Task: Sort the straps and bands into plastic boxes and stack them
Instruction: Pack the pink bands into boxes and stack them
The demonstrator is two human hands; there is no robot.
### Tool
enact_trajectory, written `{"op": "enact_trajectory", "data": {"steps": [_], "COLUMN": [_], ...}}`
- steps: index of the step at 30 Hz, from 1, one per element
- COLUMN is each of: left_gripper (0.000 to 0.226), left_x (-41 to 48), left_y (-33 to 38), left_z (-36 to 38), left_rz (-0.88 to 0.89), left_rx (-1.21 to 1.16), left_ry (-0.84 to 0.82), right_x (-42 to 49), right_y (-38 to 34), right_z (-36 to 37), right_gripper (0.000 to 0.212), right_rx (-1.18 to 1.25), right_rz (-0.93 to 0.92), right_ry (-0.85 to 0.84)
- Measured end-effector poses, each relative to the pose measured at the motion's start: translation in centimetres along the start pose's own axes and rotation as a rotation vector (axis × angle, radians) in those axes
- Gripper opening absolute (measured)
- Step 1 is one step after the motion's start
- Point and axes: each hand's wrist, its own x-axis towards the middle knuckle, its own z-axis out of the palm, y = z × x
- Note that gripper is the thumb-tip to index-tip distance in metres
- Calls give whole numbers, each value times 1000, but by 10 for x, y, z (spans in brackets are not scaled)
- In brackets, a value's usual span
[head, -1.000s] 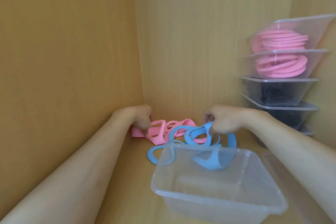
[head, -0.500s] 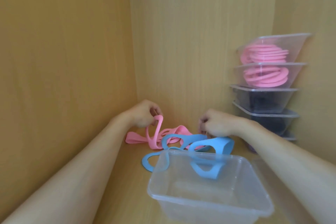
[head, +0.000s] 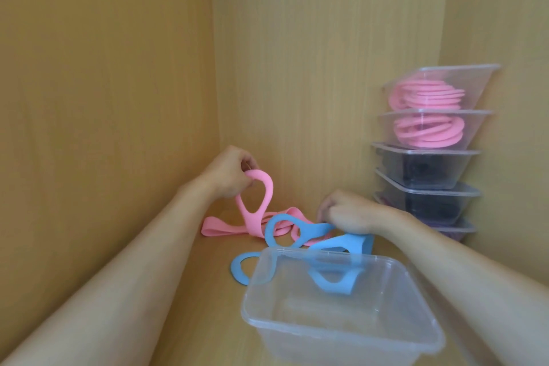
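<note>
My left hand (head: 230, 175) pinches the top loop of a pink strap (head: 258, 202) and holds it raised above the shelf floor; its lower end still lies among the pile. My right hand (head: 347, 212) rests low with its fingers curled on the blue straps (head: 297, 232), which tangle with the pink ones. One blue strap (head: 239, 269) lies flat by the corner of an open clear plastic box (head: 341, 333) that stands in front of the pile with nothing in it.
A stack of several lidded clear boxes (head: 427, 154) stands at the right against the back wall: the top two hold pink bands, the lower ones dark bands. Wooden cabinet walls (head: 104, 98) close in on the left and behind.
My left hand has lifted the pink strap's loop up off the shelf floor. My right hand has sunk lower onto the blue straps. The view has shifted right.
</note>
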Motion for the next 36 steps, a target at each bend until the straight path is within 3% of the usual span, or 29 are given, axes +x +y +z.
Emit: {"op": "enact_trajectory", "data": {"steps": [5,10,19,23,27,30,36], "left_gripper": [26,29,13,15,17,9,11], "left_x": [0,-1,1,2,-1,-3,-2], "left_y": [-1,3,15,21,28,33,25], "left_z": [-2,-7,-15,-19,-21,-22,-10], "left_rz": [-39,-69,-118,-142,-213,-237,-259], "left_rx": [14,4,-147,-221,-391,-610,-641], "left_ry": [64,148,184,198,142,50,-42], "right_x": [-3,2,4,5,5,4,1], "right_y": [-1,3,-2,0,-1,-4,-11], "right_z": [0,11,10,-10,-32,-42,-51], "right_gripper": [50,15,6,18,25,26,22], "right_rx": [10,-142,-221,23,450,779,962], "right_rz": [-31,31,36,28,12,40,14], "right_ry": [-33,-134,-118,100,325,335,359]}}
